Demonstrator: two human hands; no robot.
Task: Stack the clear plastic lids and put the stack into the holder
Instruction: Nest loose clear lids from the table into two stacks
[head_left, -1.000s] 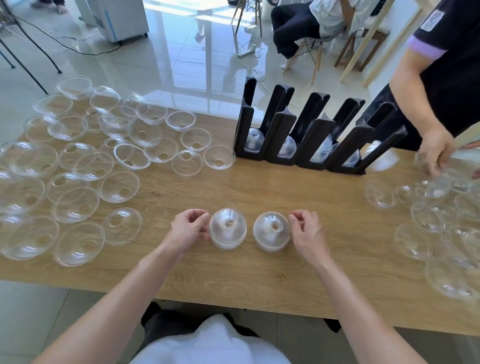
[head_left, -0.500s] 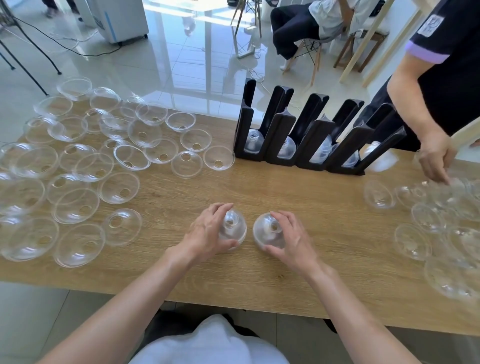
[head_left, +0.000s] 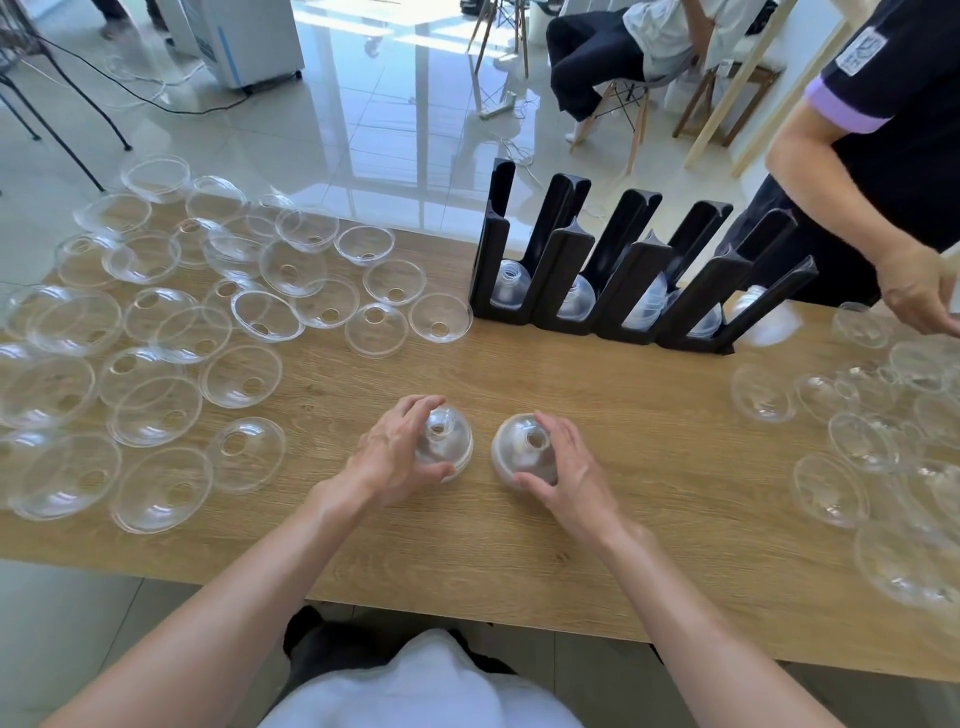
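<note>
A white emblem on the dark sleeve (head_left: 857, 49) is too blurred to read.

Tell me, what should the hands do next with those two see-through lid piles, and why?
Probably lift one pile and set it on the other. The left hand grips the left stack and the right hand grips the right stack. Both stand dome-up, side by side and apart on the table. Joining them makes one stack for the black holder.

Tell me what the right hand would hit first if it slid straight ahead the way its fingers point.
The right hand points up-left, fingers curled over its dome lid stack. Pushing on, that stack would probably meet the left hand's lid stack first, though depth is uncertain.
</note>
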